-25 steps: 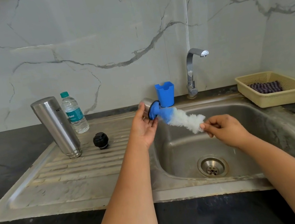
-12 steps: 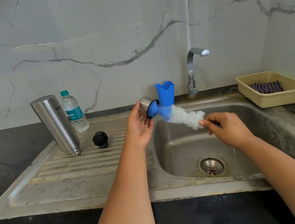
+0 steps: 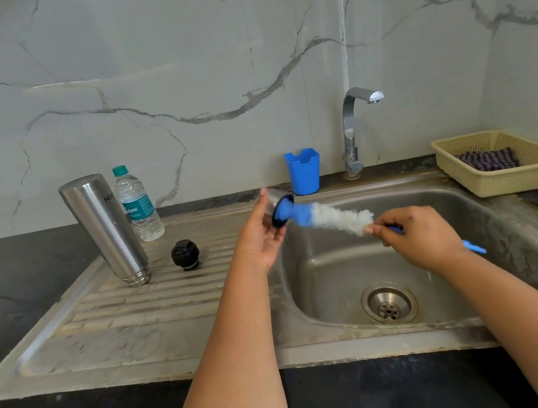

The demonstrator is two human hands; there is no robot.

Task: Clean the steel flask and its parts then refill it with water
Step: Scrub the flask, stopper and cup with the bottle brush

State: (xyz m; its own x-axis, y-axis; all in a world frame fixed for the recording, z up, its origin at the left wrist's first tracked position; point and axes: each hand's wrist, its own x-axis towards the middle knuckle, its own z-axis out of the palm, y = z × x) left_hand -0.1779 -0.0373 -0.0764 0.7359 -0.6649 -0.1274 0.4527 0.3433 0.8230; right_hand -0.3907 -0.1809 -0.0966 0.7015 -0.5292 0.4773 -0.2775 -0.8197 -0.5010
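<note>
The steel flask (image 3: 105, 228) stands upside down on the drainboard at the left, leaning against a plastic water bottle (image 3: 138, 205). Its black stopper (image 3: 185, 254) sits beside it on the ridges. My left hand (image 3: 260, 236) holds the flask's steel cap (image 3: 274, 203) over the left edge of the sink, mouth facing right. My right hand (image 3: 418, 240) grips a blue-and-white bottle brush (image 3: 328, 218) by its handle, and the blue tip of the brush is pushed into the cap. The blue handle end sticks out behind my right wrist.
The steel sink basin (image 3: 469, 210) with its drain (image 3: 389, 304) lies under my hands. The tap (image 3: 354, 129) is off at the back, next to a blue plastic holder (image 3: 303, 171). A beige basket (image 3: 500, 161) with a striped cloth sits at the right.
Both hands have shifted slightly while the brush works inside the cap; the cap looks blurred from motion. The flask, stopper and bottle have not moved.
</note>
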